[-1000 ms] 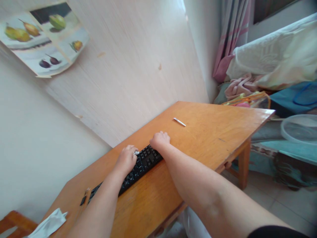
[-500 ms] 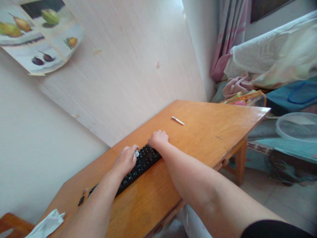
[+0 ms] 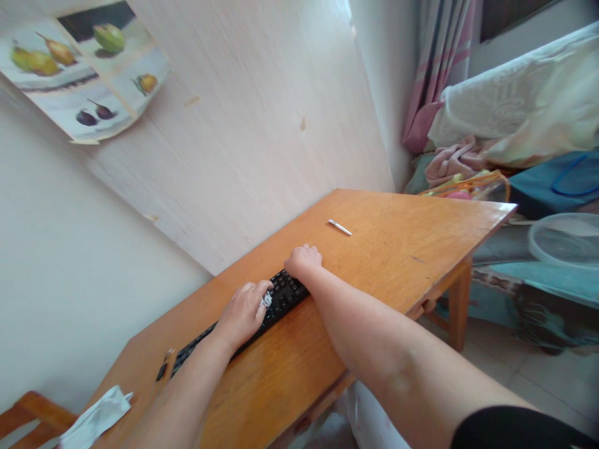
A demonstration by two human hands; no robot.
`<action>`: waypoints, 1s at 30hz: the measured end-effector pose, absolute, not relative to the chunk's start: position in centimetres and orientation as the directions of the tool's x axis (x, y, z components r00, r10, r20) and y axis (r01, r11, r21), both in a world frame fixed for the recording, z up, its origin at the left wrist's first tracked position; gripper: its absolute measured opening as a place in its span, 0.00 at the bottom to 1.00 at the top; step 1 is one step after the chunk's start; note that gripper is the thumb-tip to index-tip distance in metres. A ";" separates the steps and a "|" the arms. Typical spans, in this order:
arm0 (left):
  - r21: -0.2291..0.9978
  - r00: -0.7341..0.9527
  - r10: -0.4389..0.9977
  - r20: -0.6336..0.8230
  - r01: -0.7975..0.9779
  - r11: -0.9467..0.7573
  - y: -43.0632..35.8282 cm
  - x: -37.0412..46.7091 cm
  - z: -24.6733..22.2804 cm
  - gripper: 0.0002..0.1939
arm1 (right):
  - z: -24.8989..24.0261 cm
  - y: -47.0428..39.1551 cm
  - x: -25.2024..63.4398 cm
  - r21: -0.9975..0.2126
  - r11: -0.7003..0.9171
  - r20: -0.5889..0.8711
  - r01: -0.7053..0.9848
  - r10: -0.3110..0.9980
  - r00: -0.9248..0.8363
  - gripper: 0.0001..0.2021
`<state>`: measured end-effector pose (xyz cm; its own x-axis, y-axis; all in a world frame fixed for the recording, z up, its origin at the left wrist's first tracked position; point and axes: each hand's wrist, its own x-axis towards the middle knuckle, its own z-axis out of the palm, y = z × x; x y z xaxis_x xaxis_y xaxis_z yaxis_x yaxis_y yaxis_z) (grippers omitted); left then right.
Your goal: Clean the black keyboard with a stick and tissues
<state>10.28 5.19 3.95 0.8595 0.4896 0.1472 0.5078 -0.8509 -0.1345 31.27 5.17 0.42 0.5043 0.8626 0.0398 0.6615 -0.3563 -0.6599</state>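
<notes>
A black keyboard [image 3: 284, 300] lies at a slant on the wooden table. My left hand [image 3: 243, 312] is over its middle, thumb and fingers closed on a small crumpled white piece of tissue or cloth [image 3: 266, 300] at the keys. At the keyboard's right end, my right hand [image 3: 304, 260] is curled over the corner, fingers bent around the edge and partly hidden. My left forearm covers part of the keyboard's left side.
On the wooden table [image 3: 374, 262] a white pen [image 3: 340, 227] lies beyond my right hand. Dark slim items [image 3: 163, 366] lie by the keyboard's left end, near a white cloth [image 3: 97, 416]. A wooden chair [image 3: 37, 408] stands at left; a clear plastic tub [image 3: 564, 240] is at right.
My left hand has shifted slightly along the keyboard toward its near edge, with the white piece in it. My right hand stays on the right end. The view has turned slightly.
</notes>
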 end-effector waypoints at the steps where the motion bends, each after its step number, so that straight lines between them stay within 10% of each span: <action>1: -0.131 0.861 0.488 0.144 0.506 -0.853 5.0 10.2 3.9 0.23 | 0.4 5.2 31.3 -0.659 -0.356 0.040 0.662 0.863 0.504 0.20; 22: -0.284 0.932 0.331 0.148 0.360 -0.889 1.6 9.6 3.2 0.27 | 0.0 5.6 31.4 -0.649 -0.362 0.042 0.669 0.861 0.507 0.20; 30: -0.072 0.884 0.429 0.184 0.448 -0.891 0.8 8.9 3.8 0.22 | 0.1 5.6 31.4 -0.653 -0.369 0.034 0.662 0.858 0.512 0.20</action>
<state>8.92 0.84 3.85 0.8842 0.4293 0.1839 0.4478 -0.8912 -0.0724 31.38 5.64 0.06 0.5122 0.8582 0.0340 0.6616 -0.3690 -0.6528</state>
